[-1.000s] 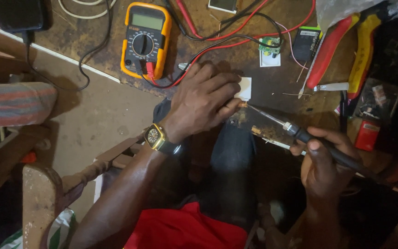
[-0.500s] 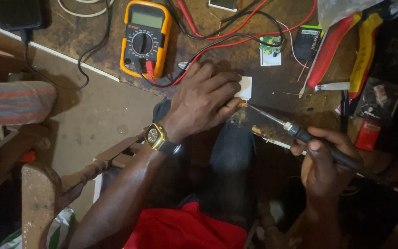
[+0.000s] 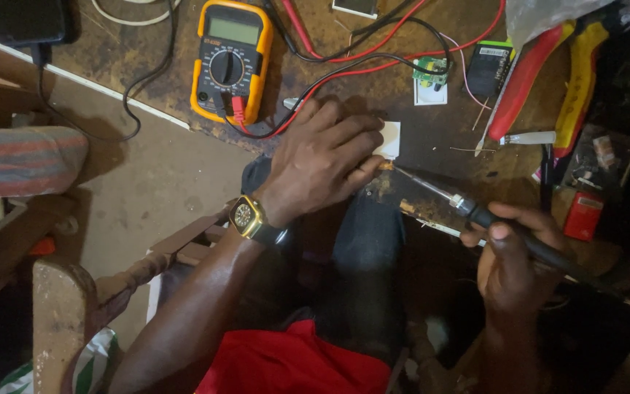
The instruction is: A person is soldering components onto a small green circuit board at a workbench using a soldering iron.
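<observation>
My left hand lies palm down at the bench edge, its fingers pressing on a small white block that is mostly hidden beneath them. A gold wristwatch sits on that wrist. My right hand grips the black handle of a soldering iron. Its thin metal tip points up and left and meets the white block beside my left fingertips.
A yellow multimeter with red and black leads lies on the brown bench. A small green circuit board, a black module and red-and-yellow pliers lie to the right. A wooden chair arm stands lower left.
</observation>
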